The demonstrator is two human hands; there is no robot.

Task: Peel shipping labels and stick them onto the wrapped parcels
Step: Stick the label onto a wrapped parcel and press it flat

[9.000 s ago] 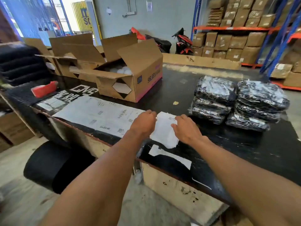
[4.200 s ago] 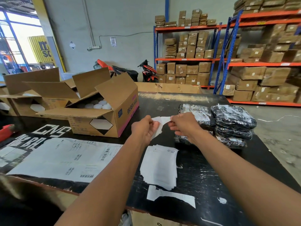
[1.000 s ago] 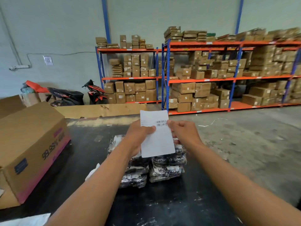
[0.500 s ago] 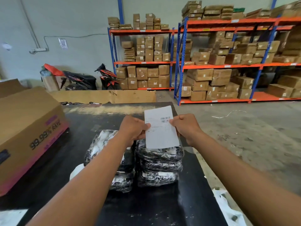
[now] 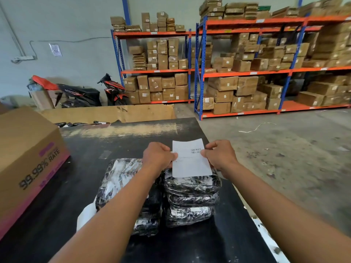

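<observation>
A white shipping label [image 5: 190,162] with a small barcode near its top right is stretched between my two hands. My left hand [image 5: 158,156] pinches its left edge and my right hand [image 5: 220,156] pinches its right edge. The label hangs just above the top parcel of the right stack of wrapped parcels [image 5: 191,198], its lower edge at the parcel's far side. These parcels are black and white, in shiny clear film. A second stack of wrapped parcels [image 5: 121,179] stands to the left, partly hidden by my left forearm.
The black table [image 5: 57,215] ends just right of the parcels. A large cardboard box [image 5: 24,156] stands at the left. White paper [image 5: 84,218] peeks out beside the left stack. Scraps lie on the floor at the right; box-filled shelves and motorbikes stand behind.
Both hands have come lower with the label, from in front of the shelves down to the top of the right parcel stack. My grip on it is unchanged.
</observation>
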